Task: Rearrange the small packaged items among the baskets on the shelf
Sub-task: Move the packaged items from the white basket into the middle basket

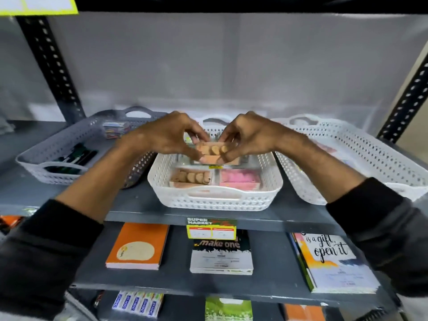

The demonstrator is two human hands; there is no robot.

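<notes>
A small orange packet with round shapes on top hangs above the middle white basket. My left hand pinches its left end and my right hand pinches its right end. Inside the same basket lie another orange packet at the front left and a pink packet at the front right. More packets sit under my fingers, partly hidden. A grey basket at the left holds dark pens and a striped bundle. Another white basket stands at the right.
The three baskets sit on a grey metal shelf with black perforated uprights at both sides. A price tag hangs from the shelf's front edge. Notebooks lie on the shelf below, and more packets lie lower down.
</notes>
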